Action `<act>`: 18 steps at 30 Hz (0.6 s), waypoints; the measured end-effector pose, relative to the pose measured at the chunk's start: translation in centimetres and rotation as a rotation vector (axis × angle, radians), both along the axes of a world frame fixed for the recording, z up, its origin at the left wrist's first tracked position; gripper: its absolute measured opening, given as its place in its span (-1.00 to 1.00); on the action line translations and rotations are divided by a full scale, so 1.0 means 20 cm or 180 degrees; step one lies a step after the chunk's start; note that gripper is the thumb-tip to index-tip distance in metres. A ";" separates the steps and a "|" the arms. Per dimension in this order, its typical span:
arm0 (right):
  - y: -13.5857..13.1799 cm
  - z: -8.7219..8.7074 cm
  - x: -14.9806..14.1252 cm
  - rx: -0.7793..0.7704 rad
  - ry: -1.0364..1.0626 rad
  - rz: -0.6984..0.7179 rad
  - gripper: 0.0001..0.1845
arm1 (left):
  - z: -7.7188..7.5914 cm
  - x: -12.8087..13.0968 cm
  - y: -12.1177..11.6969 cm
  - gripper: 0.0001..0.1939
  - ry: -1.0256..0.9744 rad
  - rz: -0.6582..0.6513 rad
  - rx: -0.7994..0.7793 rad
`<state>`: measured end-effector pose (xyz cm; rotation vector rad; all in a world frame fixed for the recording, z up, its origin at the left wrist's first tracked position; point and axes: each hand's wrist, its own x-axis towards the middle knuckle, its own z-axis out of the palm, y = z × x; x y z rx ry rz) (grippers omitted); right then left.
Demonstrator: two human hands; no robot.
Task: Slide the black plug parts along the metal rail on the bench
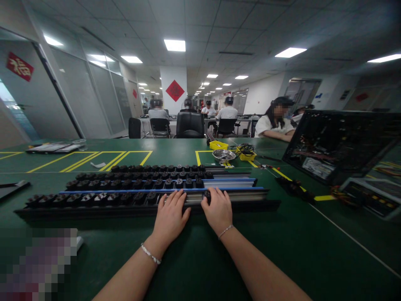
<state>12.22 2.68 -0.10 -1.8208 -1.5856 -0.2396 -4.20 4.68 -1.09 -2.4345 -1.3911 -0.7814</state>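
Several long metal rails lie side by side across the table, with blue strips between them. Rows of black round-topped modules, perhaps socket inserts, fill their left and middle stretches. My left hand lies over the nearest rail at the end of its row, fingers stretched out and thumb apart, touching the last modules. Just to its right, my right hand has thumb and fingers around a small black module at the same rail. Bare rail shows between the two hands. My fingers partly hide the module.
An open black computer case and a power supply unit stand at the right. Beyond the rails are a metal bowl, yellow trays and black cables. A person sits across at the right.
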 end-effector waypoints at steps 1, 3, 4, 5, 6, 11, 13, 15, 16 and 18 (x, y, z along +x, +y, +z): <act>0.00 0.00 0.00 -0.0006 0.0006 -0.0006 -0.70 | 0.00 0.00 0.00 -0.56 0.0000 0.0000 -0.0002; 0.00 -0.01 0.00 -0.0015 0.0013 -0.0013 -0.69 | 0.00 0.00 0.00 -0.56 0.0005 0.0001 -0.0010; 0.00 -0.01 0.01 -0.0016 0.0013 -0.0013 -0.68 | 0.00 0.00 0.00 -0.56 0.0011 0.0003 -0.0016; 0.01 -0.01 0.01 -0.0014 0.0011 -0.0012 -0.68 | 0.00 0.00 0.00 -0.56 0.0018 0.0004 -0.0024; 0.01 -0.01 0.01 -0.0008 0.0008 -0.0010 -0.68 | 0.00 0.00 0.00 -0.56 0.0024 0.0005 -0.0029; 0.01 -0.01 0.02 0.0038 0.0024 0.0024 -0.67 | 0.00 0.00 0.00 -0.56 0.0014 -0.0005 0.0005; 0.00 -0.01 0.02 0.0023 0.0051 0.0045 -0.67 | 0.00 0.00 0.00 -0.56 0.0020 -0.0022 0.0003; 0.00 -0.01 0.02 0.0013 0.0070 0.0056 -0.67 | 0.00 0.00 0.00 -0.56 0.0017 -0.0027 0.0004; 0.00 -0.01 0.02 0.0013 0.0075 0.0054 -0.67 | 0.00 0.00 0.00 -0.56 0.0011 -0.0028 0.0008; 0.00 -0.01 0.02 0.0013 0.0080 0.0047 -0.67 | 0.00 0.00 0.00 -0.56 0.0003 -0.0039 0.0020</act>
